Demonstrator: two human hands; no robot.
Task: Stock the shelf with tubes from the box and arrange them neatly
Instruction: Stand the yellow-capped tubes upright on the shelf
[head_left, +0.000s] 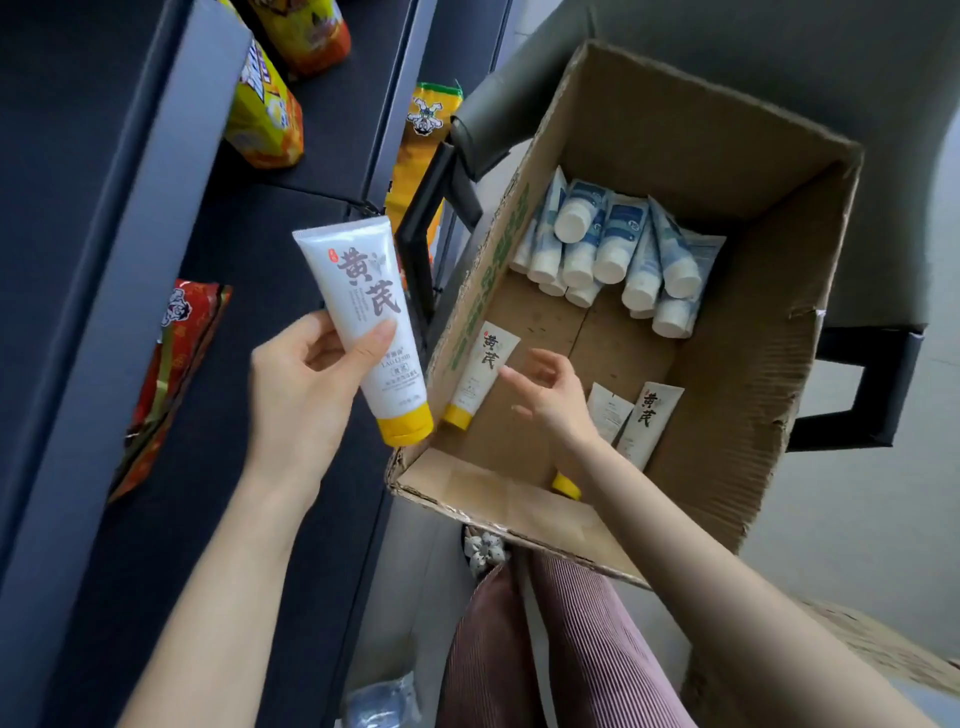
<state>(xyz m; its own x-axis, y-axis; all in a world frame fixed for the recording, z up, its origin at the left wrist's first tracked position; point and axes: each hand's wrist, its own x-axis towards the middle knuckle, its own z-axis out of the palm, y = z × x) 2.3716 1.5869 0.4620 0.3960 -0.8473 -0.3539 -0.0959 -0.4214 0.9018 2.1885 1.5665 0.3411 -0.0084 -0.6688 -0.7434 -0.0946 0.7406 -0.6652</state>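
The left hand (306, 384) is clenched round a white tube (363, 312), thumb across the printed face, fingers behind; its yellow cap points toward the person and lies just beside the box's near left corner, while the crimped end reaches out over the dark shelf (234, 249); the right hand (550, 395) is inside the cardboard box (753, 260), fingers loosely spread and holding nothing, the forefinger at the edge of a second tube (480, 374) that leans against the left wall, cap down; whether it touches cannot be told; two more tubes (649, 421) of the same kind lie under the right wrist, partly hidden by the forearm; a heap of blue tubes (613, 244) with white caps fills the far end of the box; the box sits on a grey chair (862, 384) with black armrests; on the shelf lie a red bag (171, 374) to the left of the held tube and yellow bags (265, 114) farther back
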